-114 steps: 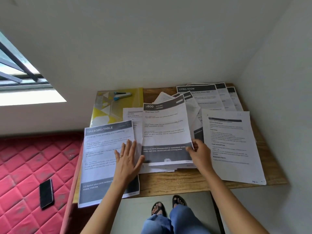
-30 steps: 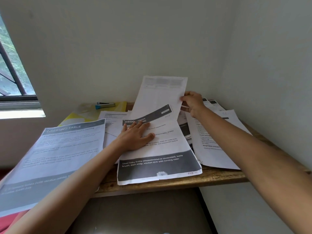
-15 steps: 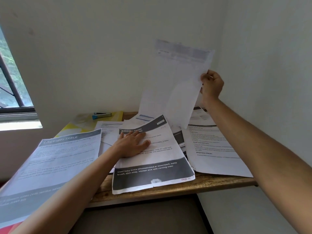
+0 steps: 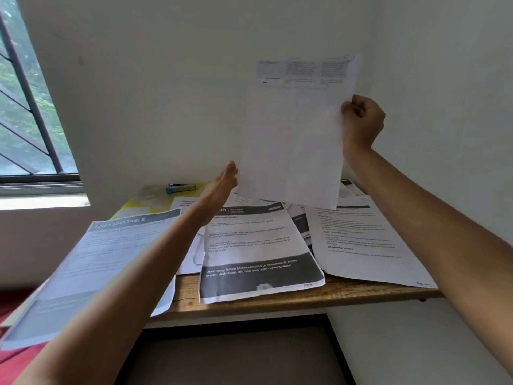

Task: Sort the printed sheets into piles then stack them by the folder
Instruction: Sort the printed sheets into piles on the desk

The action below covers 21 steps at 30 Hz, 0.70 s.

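My right hand is shut on the right edge of a mostly blank printed sheet, held upright in the air in front of the wall. My left hand is raised off the table and reaches the sheet's lower left edge; its fingers are hidden behind the paper. Below lie a kitchen sheet with dark bands, a "DRESSING TABLE" sheet overhanging the table's left side, and a text sheet on the right. The yellow folder lies at the back left.
A blue stapler rests on the folder. The wooden table sits in a wall corner, with more sheets at the back right. A barred window is at the left and a red mattress lies below left.
My right hand lifted the sheet higher and turned it upright. My left hand left the kitchen sheet and rose to the lifted sheet's lower left edge.
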Available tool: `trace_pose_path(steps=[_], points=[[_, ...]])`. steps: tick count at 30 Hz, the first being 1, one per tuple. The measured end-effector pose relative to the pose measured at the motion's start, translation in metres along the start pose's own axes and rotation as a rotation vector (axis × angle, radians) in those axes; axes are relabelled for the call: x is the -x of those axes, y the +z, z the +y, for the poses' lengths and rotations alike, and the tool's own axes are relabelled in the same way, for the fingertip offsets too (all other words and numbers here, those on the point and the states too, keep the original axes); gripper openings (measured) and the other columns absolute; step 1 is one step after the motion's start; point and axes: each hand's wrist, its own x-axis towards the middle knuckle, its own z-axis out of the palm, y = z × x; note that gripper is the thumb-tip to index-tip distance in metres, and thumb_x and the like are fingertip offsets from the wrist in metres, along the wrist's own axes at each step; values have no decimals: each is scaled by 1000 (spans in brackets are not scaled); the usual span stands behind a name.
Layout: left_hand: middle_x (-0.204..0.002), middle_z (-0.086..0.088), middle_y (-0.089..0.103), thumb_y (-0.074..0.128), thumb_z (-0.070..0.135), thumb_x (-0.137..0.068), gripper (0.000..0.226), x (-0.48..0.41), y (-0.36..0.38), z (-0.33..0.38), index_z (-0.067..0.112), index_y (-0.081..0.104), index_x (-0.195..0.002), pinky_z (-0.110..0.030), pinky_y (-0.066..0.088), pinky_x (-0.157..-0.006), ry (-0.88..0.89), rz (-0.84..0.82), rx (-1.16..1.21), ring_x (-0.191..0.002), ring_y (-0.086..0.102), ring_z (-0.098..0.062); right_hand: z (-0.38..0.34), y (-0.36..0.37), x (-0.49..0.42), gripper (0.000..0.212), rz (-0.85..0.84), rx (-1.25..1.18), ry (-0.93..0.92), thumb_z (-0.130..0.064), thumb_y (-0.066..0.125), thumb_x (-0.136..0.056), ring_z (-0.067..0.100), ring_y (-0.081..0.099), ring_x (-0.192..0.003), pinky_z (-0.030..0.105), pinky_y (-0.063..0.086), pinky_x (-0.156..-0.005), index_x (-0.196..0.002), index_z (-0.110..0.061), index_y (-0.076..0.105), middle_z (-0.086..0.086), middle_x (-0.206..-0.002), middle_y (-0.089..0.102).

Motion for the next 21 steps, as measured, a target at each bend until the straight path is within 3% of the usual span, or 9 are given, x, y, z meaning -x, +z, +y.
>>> trace_pose_path(steps=[3,6,8,11,13,16,18,21], points=[[-136,-7,55,16,66,-93,76,7,0,0,14,44,-142,-39,36,-107,-33,41,125,-123,53,-23,0,8,18,16,-130,80,81,-7,65,-82,1,58,-68,6,44,-62,-96,-3,70,-1,-81,63],[-137,-2,52,30,81,-81,90,10,-4,-2,16,48,-140,-42,32,-112,-115,203,231,-130,46,-23,15,18,41,15,-273,152,227,-4,67,-77,14,64,-82,24,55,-78,-92,-5,72,6,-91,70],[-126,5,50,41,61,-93,68,18,-6,-5,12,47,-140,-32,33,-106,-129,316,235,-126,43,-15,26,23,61,11,-349,138,330,1,65,-76,22,67,-80,37,58,-78,-82,-4,73,13,-92,71],[-92,-2,66,57,17,-95,19,29,-16,-20,6,65,-109,-28,51,-71,-87,306,239,-87,61,-23,33,26,87,23,-406,132,416,5,62,-79,21,61,-73,34,53,-67,-62,-12,64,10,-78,65],[-80,-5,65,53,2,-92,12,37,-22,-30,6,64,-96,-28,51,-61,-107,304,202,-69,61,-21,40,26,99,27,-465,113,454,1,64,-80,22,60,-74,39,54,-72,-58,-14,60,7,-72,62],[-78,-6,63,51,-2,-92,15,45,-26,-35,7,63,-93,-30,53,-64,-141,340,247,-65,59,-19,49,25,116,7,-616,88,507,-6,72,-78,28,65,-84,57,52,-85,-78,-7,65,13,-88,67],[-81,-8,63,52,-2,-92,14,48,-28,-39,9,62,-93,-34,53,-70,-177,359,279,-66,59,-21,49,20,128,24,-708,172,458,-6,75,-77,28,65,-92,47,53,-88,-97,-4,63,14,-102,66],[-90,-11,65,56,2,-92,11,50,-32,-49,11,61,-93,-40,55,-76,-197,372,258,-75,63,-26,47,11,147,43,-745,302,359,-4,76,-75,24,62,-95,38,53,-86,-112,-4,55,9,-106,62]])
